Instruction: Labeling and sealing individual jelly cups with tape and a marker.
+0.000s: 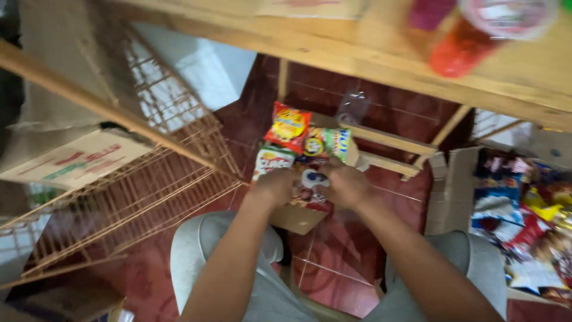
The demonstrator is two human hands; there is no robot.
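Both hands, left [275, 186]; right [345, 186], grasp snack packets [301, 140] above box edge [296, 219].

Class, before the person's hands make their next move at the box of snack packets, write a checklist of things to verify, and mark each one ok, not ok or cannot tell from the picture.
1. Both hands at the box: ok. The left hand and right hand are both over the cardboard box.
2. Grip on a packet: cannot tell. A small white and blue packet shows between the hands; blur hides the fingers.
3. Box resting steady: cannot tell. Its base is partly hidden by the arms.
4. Packets inside the box: ok. The red and yellow packet and green packet stand at its far side.
5. Wire rack apart from the hands: ok.
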